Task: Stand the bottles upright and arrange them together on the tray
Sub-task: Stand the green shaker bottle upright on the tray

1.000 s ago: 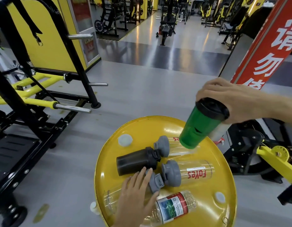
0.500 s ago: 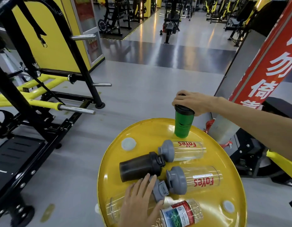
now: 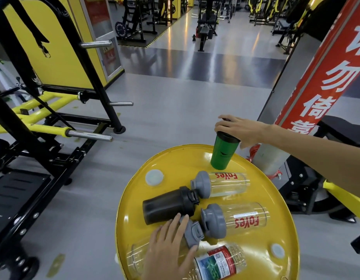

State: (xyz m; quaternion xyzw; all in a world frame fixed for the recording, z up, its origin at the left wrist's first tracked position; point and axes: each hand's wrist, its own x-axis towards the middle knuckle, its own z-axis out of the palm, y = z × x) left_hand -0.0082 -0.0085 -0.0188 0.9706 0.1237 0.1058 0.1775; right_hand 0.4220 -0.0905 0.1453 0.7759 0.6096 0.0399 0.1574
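A round yellow tray (image 3: 253, 251) carries several bottles. A green bottle (image 3: 222, 153) with a black lid stands upright at the tray's far edge, and my right hand (image 3: 238, 129) grips its lid from above. A black bottle (image 3: 167, 205) lies on its side in the middle. Two clear bottles with grey lids and red lettering lie beside it, one farther (image 3: 223, 183) and one nearer (image 3: 237, 219). My left hand (image 3: 170, 246) rests with straight fingers on a third clear grey-lidded bottle (image 3: 136, 257) lying at the near edge. A labelled clear bottle (image 3: 219, 262) lies next to it.
Two white round plugs (image 3: 154, 177) (image 3: 277, 251) sit in the tray's surface. A black and yellow gym machine (image 3: 43, 110) stands to the left. A red banner with white characters (image 3: 324, 77) and a grey post rise at the right, just behind the tray. Grey floor lies beyond.
My right hand brought the green bottle from a tilted position in the air down onto the tray's far edge, where it stands upright. My left hand stayed on the clear bottle.
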